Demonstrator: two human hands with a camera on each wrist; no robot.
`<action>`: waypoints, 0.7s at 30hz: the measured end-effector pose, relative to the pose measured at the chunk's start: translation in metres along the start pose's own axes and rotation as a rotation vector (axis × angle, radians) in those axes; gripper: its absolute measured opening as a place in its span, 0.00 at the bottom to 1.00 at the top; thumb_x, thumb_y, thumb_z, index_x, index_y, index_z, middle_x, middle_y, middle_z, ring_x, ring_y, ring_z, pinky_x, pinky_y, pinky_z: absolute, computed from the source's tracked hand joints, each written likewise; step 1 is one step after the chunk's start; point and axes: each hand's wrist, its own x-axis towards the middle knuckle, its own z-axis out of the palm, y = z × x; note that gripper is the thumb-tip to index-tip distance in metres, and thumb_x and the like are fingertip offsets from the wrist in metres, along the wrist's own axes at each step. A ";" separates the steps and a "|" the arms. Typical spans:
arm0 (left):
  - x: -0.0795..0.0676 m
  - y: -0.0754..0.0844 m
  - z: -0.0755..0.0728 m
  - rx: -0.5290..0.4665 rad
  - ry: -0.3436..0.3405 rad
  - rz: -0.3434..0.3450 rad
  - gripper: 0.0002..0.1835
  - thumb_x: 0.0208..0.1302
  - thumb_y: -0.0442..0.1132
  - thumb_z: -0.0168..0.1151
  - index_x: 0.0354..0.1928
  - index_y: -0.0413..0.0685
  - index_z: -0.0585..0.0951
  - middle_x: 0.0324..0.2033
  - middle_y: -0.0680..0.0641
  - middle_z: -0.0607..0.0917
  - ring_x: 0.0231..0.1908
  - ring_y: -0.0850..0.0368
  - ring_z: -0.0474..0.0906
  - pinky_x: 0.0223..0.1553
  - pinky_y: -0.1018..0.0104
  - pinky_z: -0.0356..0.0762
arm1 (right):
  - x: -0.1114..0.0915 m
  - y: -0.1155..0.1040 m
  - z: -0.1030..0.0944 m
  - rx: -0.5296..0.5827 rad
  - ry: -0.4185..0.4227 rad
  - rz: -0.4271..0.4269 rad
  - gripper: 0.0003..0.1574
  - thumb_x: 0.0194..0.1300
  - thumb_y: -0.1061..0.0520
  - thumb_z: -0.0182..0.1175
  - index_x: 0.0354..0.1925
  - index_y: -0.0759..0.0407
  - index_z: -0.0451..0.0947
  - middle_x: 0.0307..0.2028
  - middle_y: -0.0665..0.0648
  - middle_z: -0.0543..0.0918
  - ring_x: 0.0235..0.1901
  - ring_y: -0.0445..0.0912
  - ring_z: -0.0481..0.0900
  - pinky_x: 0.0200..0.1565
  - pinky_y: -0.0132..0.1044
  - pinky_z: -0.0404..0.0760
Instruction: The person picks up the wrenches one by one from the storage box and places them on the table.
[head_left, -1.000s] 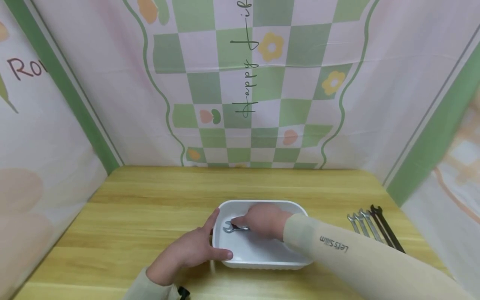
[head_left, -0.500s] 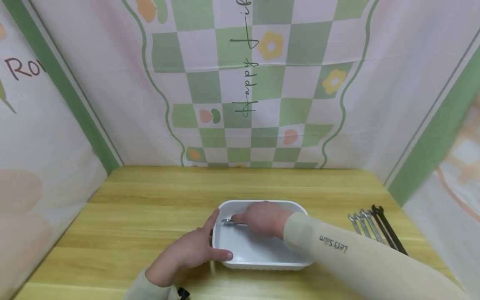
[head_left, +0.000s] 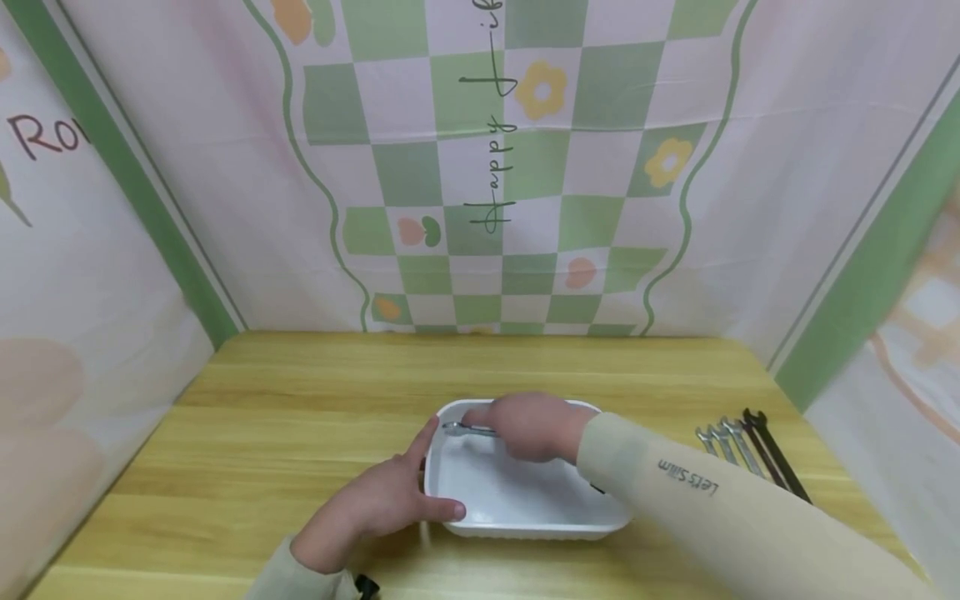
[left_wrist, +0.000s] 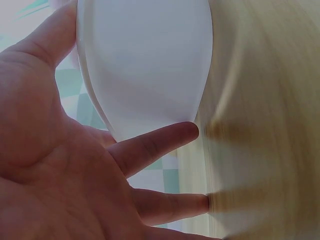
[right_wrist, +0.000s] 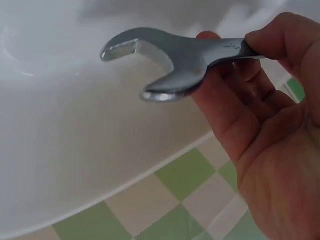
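My right hand (head_left: 540, 427) pinches a silver open-end wrench (right_wrist: 185, 60) between thumb and fingers, and the wrench's forked head points left. Hand and wrench are over the inside of a white tray (head_left: 517, 504). In the right wrist view the wrench head stands clear of the tray floor; the far end of its shaft is hidden by the hand. My left hand (head_left: 382, 500) rests at the tray's left end, thumb over the near rim and forefinger along the far corner. Its fingers (left_wrist: 160, 145) are straight and spread in the left wrist view.
On the right of the wooden table (head_left: 262, 417), several wrenches lie side by side, silver ones (head_left: 738, 442) and black ones (head_left: 780, 458), partly behind the right sleeve (head_left: 705, 492). A small dark sliver (head_left: 597, 489) shows beside that sleeve. A patterned cloth (head_left: 480, 167) hangs behind.
My right hand has risen slightly with the wrench, whose head has moved up from the tray floor toward the far rim. The left hand and the tray stay where they were.
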 end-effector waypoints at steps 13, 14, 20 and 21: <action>0.000 0.001 0.000 -0.004 0.006 -0.014 0.69 0.48 0.64 0.76 0.80 0.49 0.41 0.61 0.29 0.74 0.52 0.42 0.76 0.54 0.40 0.70 | -0.026 0.034 -0.039 0.763 0.098 0.097 0.39 0.65 0.66 0.60 0.69 0.41 0.64 0.39 0.58 0.79 0.32 0.50 0.82 0.32 0.45 0.82; 0.000 0.001 0.001 -0.005 0.007 -0.015 0.69 0.48 0.64 0.76 0.80 0.49 0.41 0.61 0.28 0.74 0.52 0.41 0.76 0.54 0.40 0.70 | -0.027 0.037 -0.038 0.861 0.101 0.112 0.39 0.65 0.67 0.59 0.69 0.43 0.64 0.40 0.61 0.78 0.33 0.52 0.83 0.33 0.47 0.82; -0.001 0.001 0.001 -0.001 0.009 -0.012 0.69 0.48 0.64 0.76 0.80 0.49 0.41 0.61 0.29 0.74 0.49 0.44 0.77 0.53 0.41 0.71 | -0.036 0.067 -0.041 1.273 0.214 0.201 0.40 0.65 0.71 0.57 0.70 0.50 0.59 0.42 0.68 0.73 0.36 0.62 0.83 0.36 0.56 0.83; -0.001 0.001 0.001 0.001 0.011 -0.013 0.69 0.48 0.64 0.76 0.80 0.50 0.41 0.61 0.29 0.74 0.49 0.44 0.77 0.53 0.41 0.71 | -0.038 0.073 -0.042 1.301 0.243 0.215 0.40 0.66 0.71 0.56 0.70 0.50 0.57 0.42 0.69 0.72 0.36 0.63 0.83 0.36 0.56 0.83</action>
